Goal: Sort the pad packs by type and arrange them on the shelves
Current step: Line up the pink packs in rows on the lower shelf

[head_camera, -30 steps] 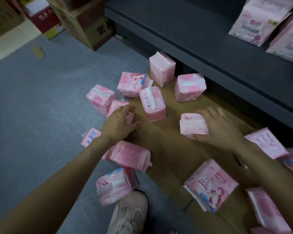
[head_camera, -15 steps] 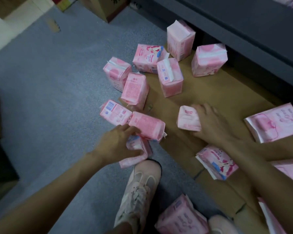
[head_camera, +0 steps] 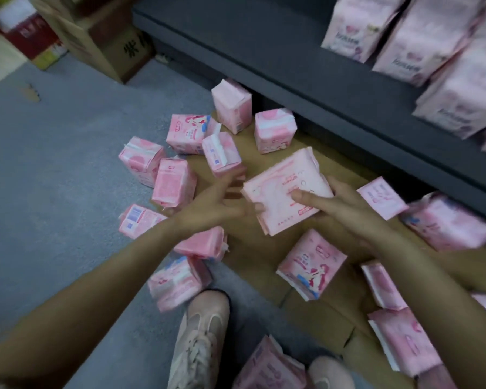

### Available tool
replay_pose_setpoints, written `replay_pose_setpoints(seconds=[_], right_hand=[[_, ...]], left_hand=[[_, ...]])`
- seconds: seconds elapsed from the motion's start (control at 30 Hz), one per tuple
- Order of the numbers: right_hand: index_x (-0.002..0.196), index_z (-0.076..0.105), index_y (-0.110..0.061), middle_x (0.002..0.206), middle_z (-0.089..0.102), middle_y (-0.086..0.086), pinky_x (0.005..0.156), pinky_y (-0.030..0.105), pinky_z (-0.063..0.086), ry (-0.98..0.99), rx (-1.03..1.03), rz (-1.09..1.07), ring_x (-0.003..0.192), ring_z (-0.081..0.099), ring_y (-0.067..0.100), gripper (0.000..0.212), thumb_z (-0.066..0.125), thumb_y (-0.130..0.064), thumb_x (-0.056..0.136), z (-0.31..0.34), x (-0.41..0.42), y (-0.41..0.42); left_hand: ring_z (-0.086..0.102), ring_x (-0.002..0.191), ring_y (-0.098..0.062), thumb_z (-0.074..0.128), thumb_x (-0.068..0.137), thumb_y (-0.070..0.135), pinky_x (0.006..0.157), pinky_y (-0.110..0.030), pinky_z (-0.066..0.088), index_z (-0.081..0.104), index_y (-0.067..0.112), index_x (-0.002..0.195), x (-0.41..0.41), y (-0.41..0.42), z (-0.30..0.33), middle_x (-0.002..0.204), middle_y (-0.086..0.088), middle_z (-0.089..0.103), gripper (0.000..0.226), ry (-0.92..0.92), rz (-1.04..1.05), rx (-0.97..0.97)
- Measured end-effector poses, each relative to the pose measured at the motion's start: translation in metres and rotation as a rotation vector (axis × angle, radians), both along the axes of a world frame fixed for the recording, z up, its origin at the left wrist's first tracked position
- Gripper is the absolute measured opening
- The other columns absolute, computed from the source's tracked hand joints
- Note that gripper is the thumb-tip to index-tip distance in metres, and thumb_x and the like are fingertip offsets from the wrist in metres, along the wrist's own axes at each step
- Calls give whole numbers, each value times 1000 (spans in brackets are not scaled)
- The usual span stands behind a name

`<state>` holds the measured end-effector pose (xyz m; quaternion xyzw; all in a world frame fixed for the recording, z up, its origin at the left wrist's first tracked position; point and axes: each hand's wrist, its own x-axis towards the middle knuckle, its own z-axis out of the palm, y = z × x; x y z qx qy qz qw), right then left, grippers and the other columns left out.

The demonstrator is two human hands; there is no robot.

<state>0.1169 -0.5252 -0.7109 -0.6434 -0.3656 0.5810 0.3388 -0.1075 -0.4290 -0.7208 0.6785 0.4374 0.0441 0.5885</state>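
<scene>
My right hand (head_camera: 331,203) grips a flat pale pink pad pack (head_camera: 281,192), lifted over the brown cardboard sheet (head_camera: 267,254), thumb on its top face. Just left of that pack, my left hand (head_camera: 222,200) hovers with fingers spread and holds nothing. Several small pink pad packs lie scattered on the floor, among them a blocky one (head_camera: 173,182) and a flat one with a cartoon girl (head_camera: 310,265). The dark grey shelf (head_camera: 278,51) runs along the back, and larger pale pink packs (head_camera: 421,43) stand on its right part.
Cardboard boxes (head_camera: 96,37) stand at the back left on the grey carpet (head_camera: 40,178). My light shoes (head_camera: 199,341) are at the bottom, among more packs. More flat packs (head_camera: 404,341) lie at the lower right.
My right hand has lifted a flat pack off the cardboard. My left hand has let go of the pack near my shoe and moved up toward the lifted pack. The view tilted up to the shelf.
</scene>
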Motion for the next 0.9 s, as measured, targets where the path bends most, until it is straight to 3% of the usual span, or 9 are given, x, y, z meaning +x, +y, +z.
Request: replay_pose_setpoints(seconds=[0.07,0.17,0.33,0.4,0.5,0.63,0.7,0.8,0.9], right_hand=[[117,54,-28,104,70,-11,81,26,54,-66,39,-29,93,67,4,63,70,-54,62,19,15,-5],[124,51,-25,109,67,-11,75,18,55,-64,85,-138,97,65,5,58,72,-39,72,36,43,-9],[138,43,-21,123,60,-9,97,33,50,-9,201,-421,109,60,5,85,81,-28,62,44,78,-10],[133,49,-25,124,62,-8,98,34,49,-58,198,-417,111,60,8,74,80,-37,66,44,93,-9],[118,58,-33,115,66,-8,87,32,51,29,133,-419,104,64,12,36,61,-47,85,41,115,-12],[117,56,-25,101,69,-5,74,25,53,-88,38,-319,88,66,11,38,41,-53,95,28,121,-8],[116,57,-19,93,70,-3,68,23,53,-120,4,-298,82,67,10,39,52,-50,91,23,115,-4],[117,56,-15,98,69,-3,67,25,56,-171,26,-344,84,69,11,40,70,-34,84,18,112,0],[113,56,-17,101,65,-7,69,20,56,-295,99,-360,85,66,5,42,76,-28,78,15,112,4]], left_hand=[[50,121,-6,72,68,49,103,-27,43,41,35,135,31,11,11,134,13,50,76,-61,-61,-90],[55,118,-7,75,69,48,102,-29,45,50,36,126,72,28,25,125,14,59,63,-93,-163,-92],[56,115,-9,86,58,38,96,-34,50,50,27,123,126,35,26,122,7,58,76,-253,-59,1],[53,111,-1,86,62,25,95,-29,49,48,27,119,144,36,27,121,7,55,69,-298,-26,291],[44,107,0,84,66,20,94,-10,35,50,14,119,163,44,14,119,1,45,64,-347,-139,856],[42,122,-26,77,75,23,103,-28,36,43,19,122,165,40,-6,129,-6,36,58,-364,-361,1172],[36,131,-29,75,77,24,106,-29,36,42,25,127,164,33,-12,141,-11,32,59,-343,-443,1085],[28,140,-10,83,72,25,113,-31,32,29,29,142,159,27,-12,153,-1,24,88,-268,-454,640],[44,126,8,79,75,13,97,-17,44,19,21,149,156,24,-7,141,14,41,95,-366,-285,199]])
